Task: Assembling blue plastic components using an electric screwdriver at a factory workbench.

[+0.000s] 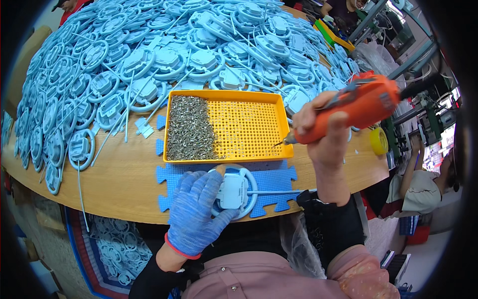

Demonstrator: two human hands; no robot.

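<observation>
At the near edge of the wooden table (124,194), just beyond the person's pink garment (249,274), a light blue ring-shaped part (231,193) lay flat on a blue foam mat (271,177), its thin stem (279,192) pointing right. The left hand (196,209), in a blue knitted glove with a red cuff, gripped that part by its left side, thumb on the near rim and a fingertip at the far rim (one fingertip poked bare out of the glove). To the right and raised, the bare right hand (323,132) was closed around an orange power screwdriver (356,107), whose slim bit slanted down to the left over the right end of a yellow tray (249,122); whether the bit touched the tray could not be told. Behind the mat, that tray held small metal screws (189,129) heaped at its left, with rows of holes showing at its right. A yellow tape roll (378,141) stood near the table's right edge. Farther back, a broad pile of similar light blue parts (201,57) spread across the table, and beyond it a person in red (74,6) showed at the upper left.
</observation>
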